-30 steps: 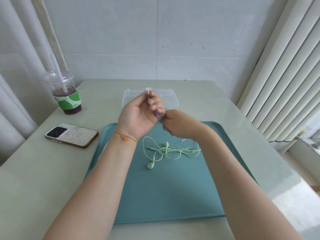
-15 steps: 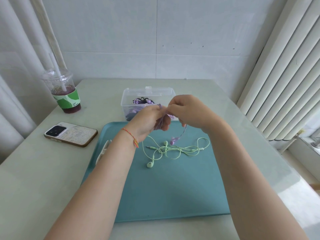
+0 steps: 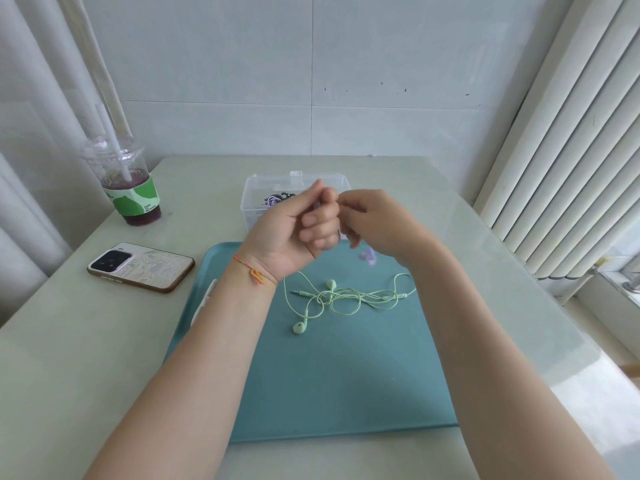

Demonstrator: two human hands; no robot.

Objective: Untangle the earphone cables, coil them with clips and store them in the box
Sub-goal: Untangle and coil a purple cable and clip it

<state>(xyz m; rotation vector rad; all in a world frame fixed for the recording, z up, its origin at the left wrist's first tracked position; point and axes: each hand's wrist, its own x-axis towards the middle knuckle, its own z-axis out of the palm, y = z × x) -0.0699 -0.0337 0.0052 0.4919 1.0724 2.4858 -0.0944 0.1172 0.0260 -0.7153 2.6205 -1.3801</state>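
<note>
1. Left hand [image 3: 294,226] is curled around the purple earphones [image 3: 367,255], right hand [image 3: 374,220] pinching their cable above the tray [image 3: 346,393].
2. One purple bud dangles: thin, limp, light cord, probably best gripped at the bundle.
3. Green earphones [image 3: 337,299] lie tangled on the tray; box [image 3: 254,199] waits behind.

Earphones [image 3: 341,297] on tray [image 3: 346,393], box [image 3: 252,199] behind, phone [image 3: 140,266] and cup [image 3: 130,188] left.
</note>
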